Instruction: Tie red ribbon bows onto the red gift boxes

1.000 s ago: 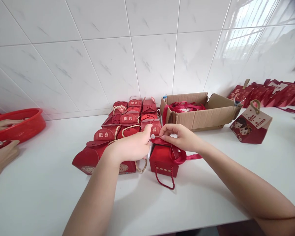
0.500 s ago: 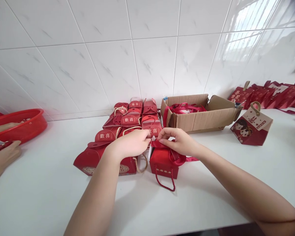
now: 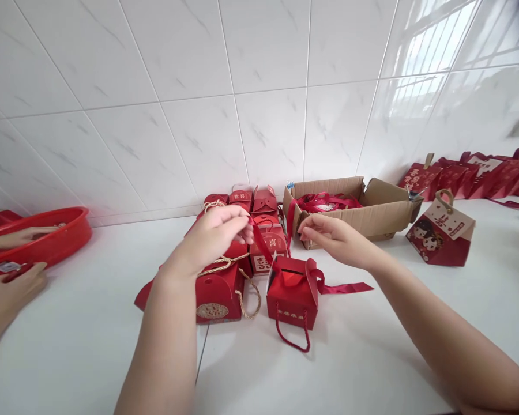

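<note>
A small red gift box (image 3: 292,298) with a cord handle stands on the white table (image 3: 328,369) in front of me. A red ribbon (image 3: 260,242) rises from its top to my left hand (image 3: 216,236), which pinches it up and to the left. My right hand (image 3: 335,239) is lifted to the right of the box, fingers pinched together at the ribbon's other strand. A loose ribbon tail (image 3: 346,287) lies on the table to the right of the box.
Several closed red gift boxes (image 3: 266,230) stand behind and to the left, one with a rope handle (image 3: 216,294). An open cardboard box (image 3: 358,216) holds red ribbons (image 3: 324,202). A printed gift box (image 3: 441,237) and more boxes (image 3: 480,170) stand right. Another person's hand (image 3: 8,288) is by a red basket (image 3: 52,239).
Both hands have lifted off the top of the small red box and drawn apart, the left pulling the ribbon up and left. The view has tipped down a little.
</note>
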`<move>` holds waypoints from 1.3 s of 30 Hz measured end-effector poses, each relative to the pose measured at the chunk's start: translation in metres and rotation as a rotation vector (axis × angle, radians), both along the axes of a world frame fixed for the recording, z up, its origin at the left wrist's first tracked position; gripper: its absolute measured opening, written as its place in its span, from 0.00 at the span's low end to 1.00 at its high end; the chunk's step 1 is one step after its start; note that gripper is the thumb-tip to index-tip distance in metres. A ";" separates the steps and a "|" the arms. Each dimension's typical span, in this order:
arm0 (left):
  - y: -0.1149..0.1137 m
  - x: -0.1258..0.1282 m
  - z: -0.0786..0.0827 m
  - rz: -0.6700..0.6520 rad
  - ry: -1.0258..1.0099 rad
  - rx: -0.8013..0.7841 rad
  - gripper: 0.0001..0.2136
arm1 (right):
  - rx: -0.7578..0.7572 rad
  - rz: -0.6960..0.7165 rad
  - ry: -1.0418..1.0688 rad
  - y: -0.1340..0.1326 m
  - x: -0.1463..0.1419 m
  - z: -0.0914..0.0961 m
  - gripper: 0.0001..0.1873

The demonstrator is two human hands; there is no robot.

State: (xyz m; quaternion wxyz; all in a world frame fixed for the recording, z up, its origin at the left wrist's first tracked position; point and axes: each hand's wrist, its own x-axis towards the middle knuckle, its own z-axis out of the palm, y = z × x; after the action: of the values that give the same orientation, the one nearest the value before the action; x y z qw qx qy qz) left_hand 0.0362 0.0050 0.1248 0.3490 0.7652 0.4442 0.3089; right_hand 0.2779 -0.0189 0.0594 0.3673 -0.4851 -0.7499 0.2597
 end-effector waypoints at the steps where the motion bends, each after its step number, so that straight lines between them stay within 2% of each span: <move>1: -0.001 -0.001 0.007 0.019 -0.069 0.026 0.09 | -0.024 0.014 -0.061 -0.002 0.008 0.006 0.13; 5: -0.008 -0.004 0.025 0.107 -0.339 0.133 0.08 | -0.134 0.073 -0.324 -0.012 0.033 0.019 0.12; 9: -0.013 -0.003 0.020 0.169 -0.613 0.203 0.07 | -0.282 0.148 -0.498 -0.012 0.032 0.009 0.16; 12: -0.017 -0.002 0.016 0.248 -0.639 0.203 0.07 | -0.336 0.150 -0.579 -0.005 0.021 -0.009 0.19; 15: -0.022 -0.004 0.019 0.263 -0.620 0.172 0.07 | -0.299 0.158 -0.583 0.001 0.012 -0.021 0.16; 18: -0.028 -0.009 0.024 0.256 -0.657 0.088 0.08 | -0.292 0.180 -0.598 0.003 0.013 -0.017 0.16; 21: -0.031 -0.015 0.025 0.265 -0.738 0.117 0.08 | -0.389 0.200 -0.608 -0.001 0.023 -0.001 0.15; 24: -0.031 -0.018 0.023 0.266 -0.729 0.161 0.08 | -0.465 0.165 -0.541 -0.009 0.036 0.016 0.18; 29: -0.028 -0.019 0.016 0.310 -0.624 0.197 0.05 | -0.444 0.073 -0.352 -0.023 0.051 0.032 0.24; 35: -0.023 -0.016 0.012 0.350 -0.557 0.321 0.05 | -0.200 -0.062 0.144 -0.021 0.041 0.031 0.16; 39: -0.021 -0.010 0.011 0.333 -0.568 0.366 0.06 | -0.060 -0.145 0.402 -0.021 0.029 0.029 0.15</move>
State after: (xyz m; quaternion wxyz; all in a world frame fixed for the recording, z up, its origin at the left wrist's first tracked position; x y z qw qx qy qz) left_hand 0.0263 -0.0161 0.1357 0.2606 0.6160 0.3856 0.6356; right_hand 0.3065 -0.0395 0.0882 0.5128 -0.4869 -0.6165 0.3462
